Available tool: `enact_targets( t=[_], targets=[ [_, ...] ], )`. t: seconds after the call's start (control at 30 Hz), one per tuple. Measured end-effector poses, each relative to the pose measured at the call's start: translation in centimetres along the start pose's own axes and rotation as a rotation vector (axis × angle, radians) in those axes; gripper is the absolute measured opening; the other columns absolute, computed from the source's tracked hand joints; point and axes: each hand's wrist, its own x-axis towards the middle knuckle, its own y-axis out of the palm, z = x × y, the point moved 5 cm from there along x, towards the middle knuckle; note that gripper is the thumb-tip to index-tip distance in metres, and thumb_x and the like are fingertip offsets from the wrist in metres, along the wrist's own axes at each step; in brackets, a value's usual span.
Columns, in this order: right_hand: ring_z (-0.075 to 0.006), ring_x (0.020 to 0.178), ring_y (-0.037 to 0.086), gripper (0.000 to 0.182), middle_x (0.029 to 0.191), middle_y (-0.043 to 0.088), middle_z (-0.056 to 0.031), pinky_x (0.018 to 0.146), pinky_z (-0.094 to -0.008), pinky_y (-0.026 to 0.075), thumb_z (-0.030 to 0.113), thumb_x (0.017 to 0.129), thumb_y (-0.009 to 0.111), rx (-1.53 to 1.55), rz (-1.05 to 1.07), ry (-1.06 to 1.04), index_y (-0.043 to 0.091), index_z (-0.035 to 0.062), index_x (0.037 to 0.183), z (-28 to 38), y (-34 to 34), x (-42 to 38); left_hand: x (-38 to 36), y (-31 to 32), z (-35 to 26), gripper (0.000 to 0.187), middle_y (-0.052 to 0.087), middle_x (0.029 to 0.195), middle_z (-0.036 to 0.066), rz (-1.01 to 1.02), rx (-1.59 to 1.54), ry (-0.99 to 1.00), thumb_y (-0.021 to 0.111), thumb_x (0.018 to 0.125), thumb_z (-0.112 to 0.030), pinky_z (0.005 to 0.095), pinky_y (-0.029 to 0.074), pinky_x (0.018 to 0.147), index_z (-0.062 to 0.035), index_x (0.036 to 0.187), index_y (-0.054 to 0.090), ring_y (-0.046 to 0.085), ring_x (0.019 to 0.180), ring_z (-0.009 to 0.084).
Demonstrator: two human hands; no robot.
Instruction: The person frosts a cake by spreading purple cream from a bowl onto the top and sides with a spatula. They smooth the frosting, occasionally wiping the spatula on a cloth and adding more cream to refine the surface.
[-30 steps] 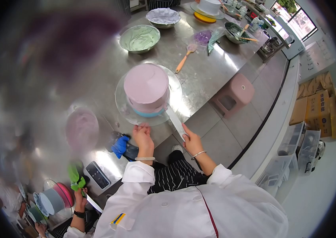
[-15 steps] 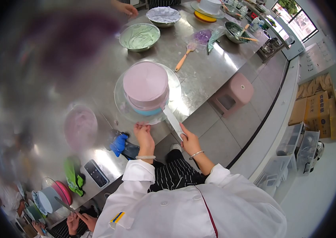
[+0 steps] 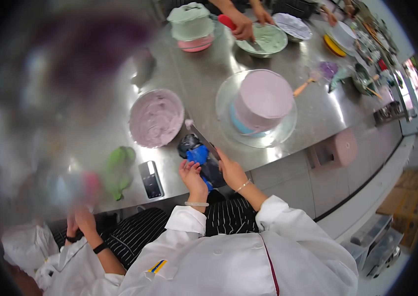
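My right hand point(image 3: 232, 170) grips an icing spatula point(image 3: 204, 138), its blade pointing up and left with a dab of pale pink cream at the tip. That tip is close to the right rim of a bowl point(image 3: 181, 111) of pink cream. My left hand point(image 3: 192, 173) is held palm up with loosely curled fingers, and nothing is in it. Behind and to the right, a smooth pink-coated cake point(image 3: 266, 101) stands on a clear round turntable point(image 3: 225, 111). A blue band shows low on the cake's side.
Near the table edge lie a blue-and-black bundle point(image 3: 197, 154), a phone point(image 3: 151, 180) and a green cloth point(image 3: 119, 172). Across the table, another person's hand point(image 3: 242, 27) works in a green cream bowl point(image 3: 273, 42). A co-worker's hands point(image 3: 83, 222) are at left. A pink stool point(image 3: 340, 148) stands at right.
My view has turned left. My right hand has brought the spatula from the cake's lower edge over toward the pink cream bowl. My left hand has come away from the turntable's edge.
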Motion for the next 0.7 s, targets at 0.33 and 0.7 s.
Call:
enact_targets(
  t=[0.33,0.7],
  targets=[
    [-0.0291,0.071,0.047,0.058,0.079,0.043,-0.014,0.063,-0.0365,0.041,0.001,0.068,0.048,-0.687,-0.085,-0.16,0.039,0.0158,0.123,-1.3,0.8,-3.8,1.5,-3.9,-1.7,0.041,0.044,0.094,0.009,0.041,-0.074,-0.109,0.043,0.072,0.007,0.027,0.041,0.073,-0.0039,0.111,0.035,0.05,0.083,0.018],
    [-0.0146,0.048,0.051,0.027,0.058,0.054,-0.0069,0.048,-0.0269,0.042,0.008,0.085,0.039,0.06,-0.64,0.388,0.042,-0.0012,0.11,-8.1,-17.5,-11.5,-1.6,10.9,9.1,0.039,0.041,0.115,0.023,0.523,0.054,-0.52,0.039,0.083,-0.003,0.0415,0.037,0.089,-0.0002,0.119,0.025,0.046,0.104,0.032]
  ],
)
